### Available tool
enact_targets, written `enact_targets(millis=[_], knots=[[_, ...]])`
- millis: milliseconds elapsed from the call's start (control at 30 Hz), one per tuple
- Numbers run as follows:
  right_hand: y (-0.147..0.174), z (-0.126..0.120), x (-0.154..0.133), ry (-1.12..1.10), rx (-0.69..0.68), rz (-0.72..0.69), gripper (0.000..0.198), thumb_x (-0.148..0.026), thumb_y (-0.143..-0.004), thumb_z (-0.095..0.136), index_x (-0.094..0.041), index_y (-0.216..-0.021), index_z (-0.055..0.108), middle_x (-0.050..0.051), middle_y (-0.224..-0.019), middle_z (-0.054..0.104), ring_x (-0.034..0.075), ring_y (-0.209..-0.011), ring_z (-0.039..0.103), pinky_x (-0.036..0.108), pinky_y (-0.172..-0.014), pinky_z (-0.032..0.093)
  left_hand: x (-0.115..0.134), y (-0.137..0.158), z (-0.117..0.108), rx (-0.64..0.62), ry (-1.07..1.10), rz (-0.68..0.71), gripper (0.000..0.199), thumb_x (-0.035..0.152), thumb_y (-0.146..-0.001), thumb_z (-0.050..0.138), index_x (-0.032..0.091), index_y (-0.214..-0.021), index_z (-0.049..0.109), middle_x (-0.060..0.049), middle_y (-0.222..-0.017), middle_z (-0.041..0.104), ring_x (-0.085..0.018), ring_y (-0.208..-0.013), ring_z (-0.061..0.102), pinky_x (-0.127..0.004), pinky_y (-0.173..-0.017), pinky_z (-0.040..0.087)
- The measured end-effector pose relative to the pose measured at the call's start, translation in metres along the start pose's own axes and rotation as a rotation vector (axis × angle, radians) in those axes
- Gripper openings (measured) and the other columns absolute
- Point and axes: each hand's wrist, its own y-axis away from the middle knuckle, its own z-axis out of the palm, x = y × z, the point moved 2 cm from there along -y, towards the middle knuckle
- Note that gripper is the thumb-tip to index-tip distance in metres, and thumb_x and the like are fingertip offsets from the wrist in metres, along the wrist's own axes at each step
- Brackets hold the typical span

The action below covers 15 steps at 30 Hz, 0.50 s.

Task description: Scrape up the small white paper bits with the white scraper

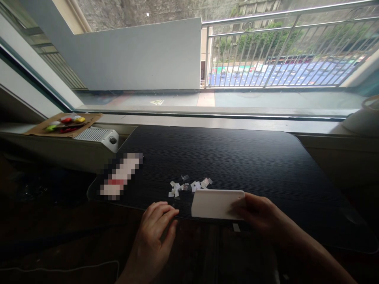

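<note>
White rectangular panel (pixel 217 204) is gripped at one end by your right hand (pixel 257 210), at the near edge of the black tabletop (pixel 225 157); your left hand (pixel 158 225), loosely opened, shows nothing held. Work appears unfinished: small scraps (pixel 196 185) lie loose beyond the panel.

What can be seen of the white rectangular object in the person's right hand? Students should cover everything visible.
The white rectangular object is flat-looking, plain and smooth, perhaps plastic, with slightly rounded corners and a small mark near its upper right. Its long side runs left to right. The right hand grips its right end, above the dark table's near edge, just nearer than the pale scraps. Whether it touches the table is unclear.
</note>
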Motion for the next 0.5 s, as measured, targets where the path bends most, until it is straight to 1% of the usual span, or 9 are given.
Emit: enact_targets(millis=[100, 267, 333, 400, 500], knots=[[0.005, -0.008, -0.001, -0.007, -0.004, -0.006, 0.026, -0.040, -0.088, 0.059, -0.016, -0.089, 0.070, 0.004, -0.081, 0.075, 0.022, -0.076, 0.067, 0.028, -0.068, 0.053, 0.000, 0.000, -0.001, -0.001, -0.005, 0.000, 0.020, 0.014, -0.090, 0.050, 0.021, -0.104, 0.063, -0.004, -0.097, 0.066, -0.019, -0.104, 0.058, -0.035, -0.089, 0.051], [0.024, -0.044, 0.008, -0.086, 0.163, 0.081, 0.034, -0.052, -0.078, 0.069, -0.019, -0.085, 0.073, 0.006, -0.083, 0.077, 0.025, -0.079, 0.069, 0.031, -0.071, 0.055, -0.002, 0.001, -0.002, 0.018, -0.003, 0.006, 0.019, 0.018, -0.091, 0.051, 0.022, -0.104, 0.064, -0.004, -0.097, 0.067, -0.019, -0.102, 0.059, -0.035, -0.087, 0.053], [0.033, -0.055, 0.013, -0.117, 0.188, 0.127, 0.036, -0.054, -0.073, 0.073, -0.019, -0.082, 0.074, 0.005, -0.080, 0.077, 0.025, -0.078, 0.069, 0.031, -0.071, 0.055, -0.003, 0.001, -0.001, 0.024, 0.006, 0.007, 0.019, 0.019, -0.090, 0.051, 0.023, -0.104, 0.064, -0.003, -0.097, 0.067, -0.019, -0.101, 0.060, -0.035, -0.086, 0.054], [0.042, -0.062, 0.017, -0.139, 0.200, 0.161, 0.039, -0.057, -0.070, 0.075, -0.020, -0.078, 0.074, 0.004, -0.077, 0.076, 0.024, -0.076, 0.069, 0.031, -0.070, 0.055, -0.004, 0.001, 0.000, 0.031, 0.017, 0.011, 0.019, 0.020, -0.090, 0.052, 0.024, -0.103, 0.065, -0.003, -0.097, 0.067, -0.019, -0.100, 0.061, -0.034, -0.085, 0.054], [0.052, -0.066, 0.020, -0.111, 0.202, 0.191, 0.040, -0.059, -0.070, 0.074, -0.020, -0.075, 0.074, 0.005, -0.074, 0.076, 0.024, -0.073, 0.069, 0.031, -0.067, 0.056, -0.003, -0.001, 0.001, 0.041, 0.034, 0.019, 0.018, 0.020, -0.089, 0.053, 0.024, -0.102, 0.066, -0.003, -0.096, 0.068, -0.019, -0.099, 0.062, -0.033, -0.084, 0.054]])
